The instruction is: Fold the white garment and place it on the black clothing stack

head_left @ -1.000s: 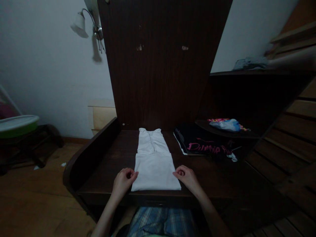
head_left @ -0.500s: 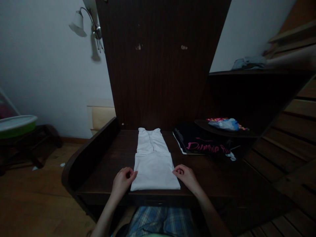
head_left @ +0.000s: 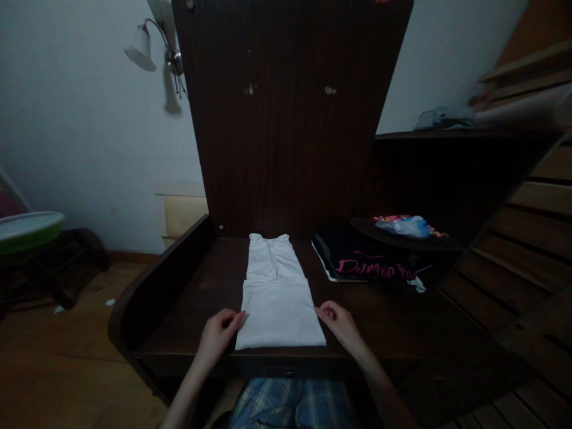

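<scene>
A white shirt (head_left: pixel 279 313) lies folded into a long strip on the dark wooden desk (head_left: pixel 192 310). Its lower part is doubled up over itself, and the narrower far end shows a few creases and a dip like a neckline. At the shirt's left edge, my left hand (head_left: pixel 220 331) has curled fingers, thumb and fingertip pinching the cloth near the front corner. My right hand (head_left: pixel 340 325) mirrors it on the right edge, its fingers bent and closed at the fabric. The undersides of the fingertips are hidden.
Folded dark clothes with pink lettering (head_left: pixel 370 268) lie at the right, beneath a small shelf holding a plastic packet (head_left: pixel 404 226). A raised side panel (head_left: pixel 156 286) bounds the desk on the left. A green basin (head_left: pixel 31 232) rests on a stool farther left.
Both hands stay at the shirt's side edges with barely any movement. The view has shifted slightly; the shirt looks the same.
</scene>
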A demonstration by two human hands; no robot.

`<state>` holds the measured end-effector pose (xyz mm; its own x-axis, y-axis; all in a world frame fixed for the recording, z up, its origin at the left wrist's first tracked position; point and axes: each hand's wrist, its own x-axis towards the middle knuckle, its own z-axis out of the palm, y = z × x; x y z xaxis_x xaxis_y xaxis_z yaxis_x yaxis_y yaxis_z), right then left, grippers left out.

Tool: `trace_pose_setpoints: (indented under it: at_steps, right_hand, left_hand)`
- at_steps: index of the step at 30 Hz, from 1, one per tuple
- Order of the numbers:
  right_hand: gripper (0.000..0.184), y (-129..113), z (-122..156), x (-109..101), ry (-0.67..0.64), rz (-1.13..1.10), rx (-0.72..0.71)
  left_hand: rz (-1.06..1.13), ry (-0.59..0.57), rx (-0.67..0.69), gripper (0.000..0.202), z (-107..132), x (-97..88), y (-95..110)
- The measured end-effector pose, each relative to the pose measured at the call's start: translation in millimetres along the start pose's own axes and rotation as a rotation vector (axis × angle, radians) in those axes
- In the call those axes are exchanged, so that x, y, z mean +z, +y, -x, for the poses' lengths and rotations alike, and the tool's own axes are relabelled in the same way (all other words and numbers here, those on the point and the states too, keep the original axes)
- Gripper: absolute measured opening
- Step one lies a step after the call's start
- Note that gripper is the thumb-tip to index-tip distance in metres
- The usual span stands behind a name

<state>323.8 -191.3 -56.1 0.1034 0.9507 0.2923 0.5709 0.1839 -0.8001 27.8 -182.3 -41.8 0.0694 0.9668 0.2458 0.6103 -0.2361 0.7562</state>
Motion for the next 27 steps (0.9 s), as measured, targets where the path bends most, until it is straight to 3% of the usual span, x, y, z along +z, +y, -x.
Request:
trace_pose_setpoints:
  at_steps: [6, 11, 23, 27]
  right_hand:
    - [0.032, -2, 26, -7, -0.071, 0.154, -0.109]
    - [0.026, -1, 29, -11, -0.167, 0.145, -0.104]
    - [0.023, -3, 28, -11, -0.157, 0.173, -0.124]
    - [0.017, -4, 30, -18, -0.289, 0.096, -0.124]
  left_hand:
    - [-0.04, -0.126, 0.043, 0.045, 17, -9.5, 7]
    - [-0.068, -0.197, 0.079, 0.038, 19, -11.8, 4]
    - [-0.168, -0.165, 0.085, 0.042, 19, -6.5, 0]
    - [-0.156, -0.182, 0.084, 0.04, 19, -7.7, -2]
